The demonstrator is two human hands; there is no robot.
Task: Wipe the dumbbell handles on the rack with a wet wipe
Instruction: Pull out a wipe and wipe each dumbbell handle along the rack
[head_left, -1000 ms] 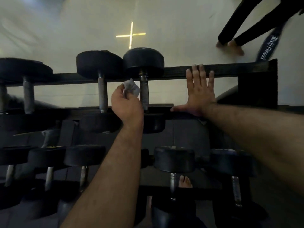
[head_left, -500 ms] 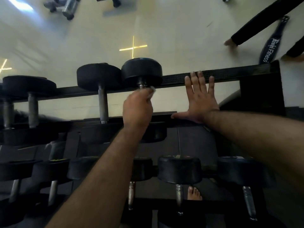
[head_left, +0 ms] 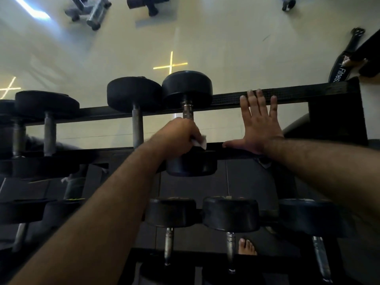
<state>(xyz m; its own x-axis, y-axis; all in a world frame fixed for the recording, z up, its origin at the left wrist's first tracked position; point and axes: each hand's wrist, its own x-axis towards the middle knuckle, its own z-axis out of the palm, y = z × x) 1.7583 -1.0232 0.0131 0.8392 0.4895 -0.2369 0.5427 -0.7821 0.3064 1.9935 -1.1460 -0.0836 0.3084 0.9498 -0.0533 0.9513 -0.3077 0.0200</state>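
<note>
A black dumbbell rack (head_left: 292,93) holds black dumbbells on its top tier. My left hand (head_left: 176,138) grips the metal handle (head_left: 187,112) of the rightmost top dumbbell (head_left: 187,87) through a white wet wipe (head_left: 200,141), whose corner sticks out at the near end of the handle. My right hand (head_left: 259,124) lies flat and open across the two top rails to the right of that dumbbell, fingers on the far rail. A second dumbbell (head_left: 134,93) sits just to the left with its handle (head_left: 137,128) bare.
More dumbbells fill the top tier's left side (head_left: 46,103) and the lower tier (head_left: 230,214). A bare foot (head_left: 246,246) shows under the rack. Beyond it lie a pale floor, gym equipment (head_left: 92,9) and a black belt (head_left: 341,66).
My left hand moved from beside the handle onto it, then slid toward the near end with the wipe. The right hand stayed on the rails. The view tilted up a little.
</note>
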